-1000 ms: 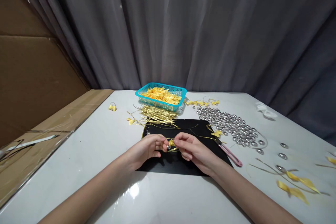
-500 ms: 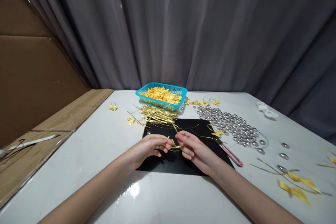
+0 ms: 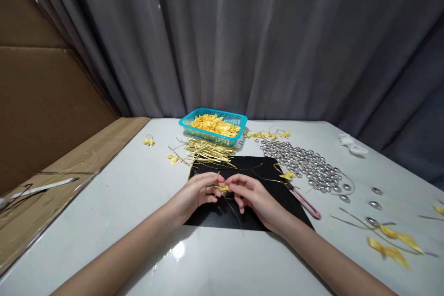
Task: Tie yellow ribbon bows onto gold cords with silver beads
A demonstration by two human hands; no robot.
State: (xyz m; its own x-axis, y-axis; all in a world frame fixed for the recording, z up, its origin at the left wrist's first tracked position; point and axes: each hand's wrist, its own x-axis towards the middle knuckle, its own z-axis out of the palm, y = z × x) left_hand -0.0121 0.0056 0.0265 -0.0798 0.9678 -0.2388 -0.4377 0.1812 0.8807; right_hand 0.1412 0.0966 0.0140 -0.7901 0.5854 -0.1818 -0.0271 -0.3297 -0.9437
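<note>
A small yellow ribbon bow (image 3: 222,189) is between my hands above the black mat (image 3: 222,219), with a thin gold tie trailing below it. A shiny bit at its middle is too small to make out. My left hand (image 3: 199,193) pinches the bow and tie from the left, fingers closed. From the right, the thumb and forefinger of my right hand (image 3: 253,198) close at the bow's other side, fingertips nearly meeting those of the left. Fingers partly cover the bow. Pink-handled scissors or snips (image 3: 307,204) lie along the mat's right edge.
Behind the mat lie a bundle of gold ties (image 3: 210,149) and a turquoise basket (image 3: 183,124) of yellow bows. Silver oval beads (image 3: 305,164) spread to the right. Loose bows (image 3: 388,252) lie at front right, cardboard (image 3: 79,162) at left, and a grey curtain (image 3: 222,46) behind.
My hands have drawn closer together. The bow now shows more plainly between the fingertips, and the tie that stood up at my right fingers now trails downward.
</note>
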